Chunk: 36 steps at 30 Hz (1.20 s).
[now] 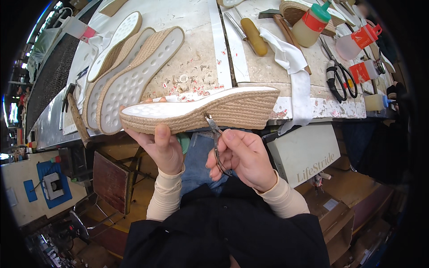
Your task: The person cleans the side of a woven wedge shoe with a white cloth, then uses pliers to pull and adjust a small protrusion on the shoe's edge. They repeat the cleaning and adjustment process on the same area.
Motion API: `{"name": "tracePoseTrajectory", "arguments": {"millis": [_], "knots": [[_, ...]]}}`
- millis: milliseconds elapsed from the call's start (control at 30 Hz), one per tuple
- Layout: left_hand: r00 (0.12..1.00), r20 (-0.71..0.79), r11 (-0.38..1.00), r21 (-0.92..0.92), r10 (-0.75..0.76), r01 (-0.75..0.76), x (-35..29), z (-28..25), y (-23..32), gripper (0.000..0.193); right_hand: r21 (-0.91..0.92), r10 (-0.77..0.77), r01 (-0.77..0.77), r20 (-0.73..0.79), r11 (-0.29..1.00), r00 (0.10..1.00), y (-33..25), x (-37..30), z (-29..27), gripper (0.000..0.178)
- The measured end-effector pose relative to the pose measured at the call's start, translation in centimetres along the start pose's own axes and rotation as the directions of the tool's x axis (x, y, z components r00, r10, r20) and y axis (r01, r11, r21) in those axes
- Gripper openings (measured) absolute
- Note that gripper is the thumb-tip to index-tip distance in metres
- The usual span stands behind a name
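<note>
Behind the hands, a worn workbench [196,58] with a scuffed, paint-flecked top is seen, its front edge running across the middle of the view. A wedge sole [201,111] with a white upper face and a rope-wrapped side is held level just in front of that edge. It is gripped from below by the left hand [158,145], the thumb pressed against the rope side near the thin toe end and the fingers closed around the far side. A pair of small metal nippers [216,145] is held in the right hand [243,158], the fingers wrapped firmly around the handles; the tips are placed against the lower rope edge of the sole, near its middle (whether the tips are closed cannot be told).

Three more soles [129,71] with dimpled white faces are leaned together on the bench at the left. A yellow-handled tool [252,35], a white cloth strip [295,76], black-handled scissors [340,76] and a glue bottle [313,24] with a green cap are laid on the right part of the bench. A pale cardboard box [306,154] is set below the bench edge, just right of the right hand.
</note>
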<state>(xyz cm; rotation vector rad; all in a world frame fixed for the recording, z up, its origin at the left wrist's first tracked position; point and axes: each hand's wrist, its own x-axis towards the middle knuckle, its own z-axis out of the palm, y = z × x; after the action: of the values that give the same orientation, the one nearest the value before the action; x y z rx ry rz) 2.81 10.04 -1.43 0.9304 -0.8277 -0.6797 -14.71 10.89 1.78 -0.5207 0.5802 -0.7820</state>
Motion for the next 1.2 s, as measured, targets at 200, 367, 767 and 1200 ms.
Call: {"name": "tracePoseTrajectory", "arguments": {"millis": [200, 367, 767, 1200], "knots": [[1.0, 0.004, 1.0, 0.005, 0.005, -0.005, -0.1, -0.2, -0.1, 0.08, 0.015, -0.019, 0.019, -0.01, 1.0, 1.0, 0.3, 0.0, 0.2, 0.034], [1.0, -0.01, 1.0, 0.015, 0.006, -0.006, -0.1, 0.0, -0.1, 0.081, -0.141, -0.096, 0.086, -0.071, 0.986, 0.993, 0.6, 0.1, 0.7, 0.033], [1.0, -0.008, 0.999, 0.041, 0.001, -0.001, 0.1, 0.0, 0.1, 0.082, -0.263, -0.278, 0.265, -0.014, 0.928, 0.96, 1.6, -0.8, 2.3, 0.028], [1.0, -0.004, 1.0, -0.001, 0.002, -0.002, -0.1, 0.0, -0.1, 0.081, -0.115, -0.159, 0.154, -0.029, 0.981, 0.987, 1.9, 0.1, 0.4, 0.033]]}}
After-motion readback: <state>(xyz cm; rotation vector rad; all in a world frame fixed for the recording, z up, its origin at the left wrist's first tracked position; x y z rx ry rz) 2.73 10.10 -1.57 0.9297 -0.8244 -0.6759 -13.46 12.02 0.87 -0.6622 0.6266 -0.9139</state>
